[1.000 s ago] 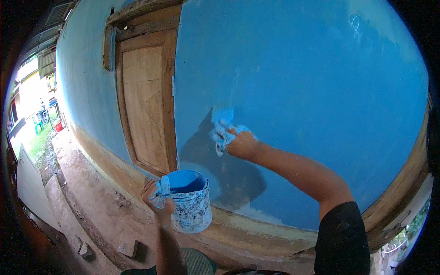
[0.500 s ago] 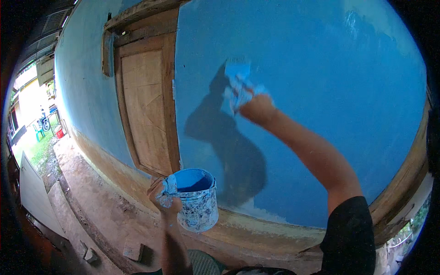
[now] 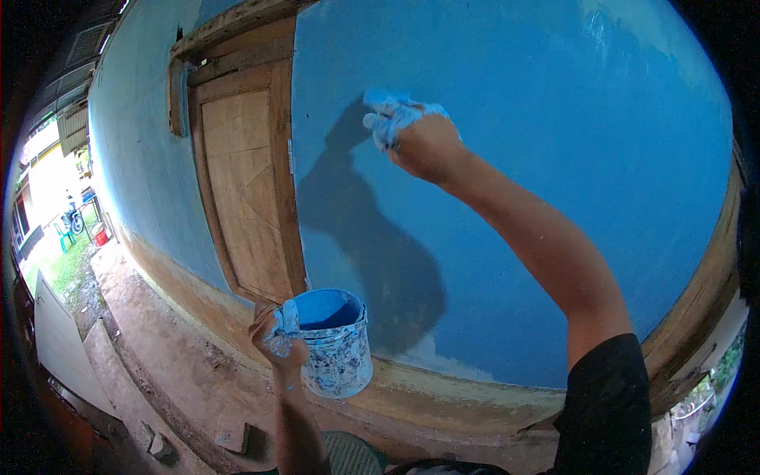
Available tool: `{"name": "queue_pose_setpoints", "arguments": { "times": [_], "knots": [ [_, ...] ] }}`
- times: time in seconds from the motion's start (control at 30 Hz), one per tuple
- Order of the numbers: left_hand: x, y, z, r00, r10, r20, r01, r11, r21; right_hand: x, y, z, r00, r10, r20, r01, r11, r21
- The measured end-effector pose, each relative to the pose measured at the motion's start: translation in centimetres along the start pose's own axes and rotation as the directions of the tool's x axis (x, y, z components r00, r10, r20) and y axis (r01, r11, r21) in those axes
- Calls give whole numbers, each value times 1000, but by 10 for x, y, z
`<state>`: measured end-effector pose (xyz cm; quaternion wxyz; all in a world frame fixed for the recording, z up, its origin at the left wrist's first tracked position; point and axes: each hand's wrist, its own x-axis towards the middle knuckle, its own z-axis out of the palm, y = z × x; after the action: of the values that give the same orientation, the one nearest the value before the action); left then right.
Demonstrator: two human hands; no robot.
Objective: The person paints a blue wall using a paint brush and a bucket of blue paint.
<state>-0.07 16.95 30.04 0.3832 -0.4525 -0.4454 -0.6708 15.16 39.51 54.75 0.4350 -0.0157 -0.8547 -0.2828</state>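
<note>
Head view: right hand (image 3: pixel 412 136) clenched around a mostly hidden brush (image 3: pixel 385 96), at the blue wall (image 3: pixel 514 198).
Left hand (image 3: pixel 279 336): grasping the rim of the bucket (image 3: pixel 337 366), below the brush.
Bucket: a paint-slick grip slipping could tip it, spilling paint.
Door (image 3: pixel 237 170): straying leftward, bristles could smear its wood.

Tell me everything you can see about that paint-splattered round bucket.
The paint-splattered round bucket looks like plastic: open-topped, with a raised band below the rim, whitish outer walls covered in blue smears and dark patches, and a blue-coated inside. How much paint it holds is unclear. It is roughly upright, near the lower right corner of the brown wooden door in the picture. The person's blue-smeared left hand grips its left rim.
</note>
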Motion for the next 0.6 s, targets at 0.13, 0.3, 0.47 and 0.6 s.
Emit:
{"name": "queue_pose_setpoints", "arguments": {
  "times": [0.13,0.3,0.47,0.6],
  "knots": [
    [-11,-6,-8,999,-23,25,24,999,-29,-44,-27,57,997,-58,46,70,938,-340],
    [-29,-16,-10,998,-48,-51,49,999,23,-120,-84,90,896,-49,442,20,997,71],
    [-28,-9,-8,990,-38,-138,50,995,85,-74,-39,38,772,204,601,-406,886,221],
    [-15,-3,-6,996,-92,20,92,996,-18,1,25,-39,879,317,356,-357,933,50]
  ]
}}
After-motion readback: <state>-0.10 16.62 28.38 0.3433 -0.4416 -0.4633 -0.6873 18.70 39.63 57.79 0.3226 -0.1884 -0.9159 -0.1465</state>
